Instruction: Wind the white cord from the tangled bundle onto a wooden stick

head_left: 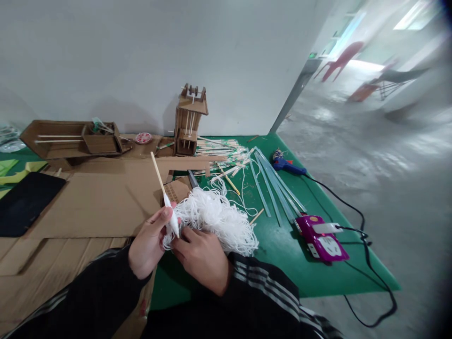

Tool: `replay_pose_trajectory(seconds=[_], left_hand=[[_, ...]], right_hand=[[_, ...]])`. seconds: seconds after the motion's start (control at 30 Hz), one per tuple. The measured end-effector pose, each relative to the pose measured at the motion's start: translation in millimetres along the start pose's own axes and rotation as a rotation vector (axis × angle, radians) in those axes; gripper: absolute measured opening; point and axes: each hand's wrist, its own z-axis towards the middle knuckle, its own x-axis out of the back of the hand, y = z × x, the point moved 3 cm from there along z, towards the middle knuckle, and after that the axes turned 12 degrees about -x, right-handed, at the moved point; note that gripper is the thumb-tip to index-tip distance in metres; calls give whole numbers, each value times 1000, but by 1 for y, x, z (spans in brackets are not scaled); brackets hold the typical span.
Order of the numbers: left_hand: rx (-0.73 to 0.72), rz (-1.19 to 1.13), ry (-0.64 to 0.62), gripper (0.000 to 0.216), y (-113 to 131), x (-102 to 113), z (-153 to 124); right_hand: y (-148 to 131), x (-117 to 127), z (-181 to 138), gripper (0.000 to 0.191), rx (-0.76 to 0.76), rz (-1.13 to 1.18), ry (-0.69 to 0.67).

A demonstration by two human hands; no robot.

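My left hand (150, 240) grips a thin wooden stick (157, 171), tilted with its bare end pointing up and away. White string is wound thickly around the stick's lower part, between my thumb and fingers. Close beside it, my right hand (203, 256) is closed at the stick's bottom end, its fingertips partly hidden among loose strands. They seem to pinch the string, which leads into a big tangled heap of white string (219, 216) just beyond that hand. A few strands trail from the heap across the green table (275, 263).
Cardboard sheets (102, 202) cover the left side, with a black flat pad (28, 202) on top. Behind stand a cardboard tower (187, 122) and a lying cardboard model (67, 136). Rightward are glue sticks (273, 183), a blue glue gun (287, 165) and a purple power strip (323, 240) with cables.
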Motion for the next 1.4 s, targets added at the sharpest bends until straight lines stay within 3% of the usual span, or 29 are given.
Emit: replay_pose_trajectory(seconds=[0.6, 1.0, 1.23, 1.4], left_hand=[[-136, 117, -114, 42, 4, -9, -4], [-357, 438, -157, 27, 3, 5, 3], [-511, 753, -269, 20, 14, 0, -1], [-489, 789, -349, 21, 14, -2, 0]], right_hand=[[4, 13, -8, 10, -59, 46, 13], [10, 21, -12, 11, -76, 54, -25], [14, 23, -11, 10, -109, 94, -42], [16, 26, -9, 7, -157, 152, -69]])
